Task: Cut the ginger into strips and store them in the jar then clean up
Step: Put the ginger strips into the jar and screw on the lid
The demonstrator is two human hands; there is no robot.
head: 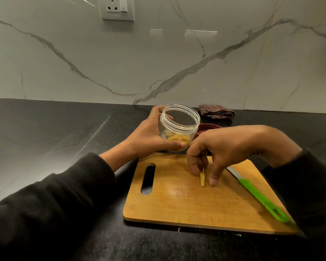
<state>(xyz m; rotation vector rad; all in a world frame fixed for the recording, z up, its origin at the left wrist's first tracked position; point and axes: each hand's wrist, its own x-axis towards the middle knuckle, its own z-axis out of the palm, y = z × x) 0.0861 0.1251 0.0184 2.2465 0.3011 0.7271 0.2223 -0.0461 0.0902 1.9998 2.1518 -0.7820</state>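
Note:
My left hand (149,136) grips a clear plastic jar (179,117), tilted with its open mouth toward me, just past the far edge of the wooden cutting board (186,200). Several yellow ginger strips (177,139) lie inside the jar. My right hand (224,147) hovers over the board and pinches a ginger strip (202,178) between thumb and fingertips, its lower end near the board. A green-handled knife (262,200) lies on the right side of the board, blade partly hidden under my right hand.
A dark red lid (209,127) sits behind the jar on the black counter (55,138). A folded brown checked cloth (216,112) lies by the marble wall. A tiny ginger scrap (176,174) rests on the board.

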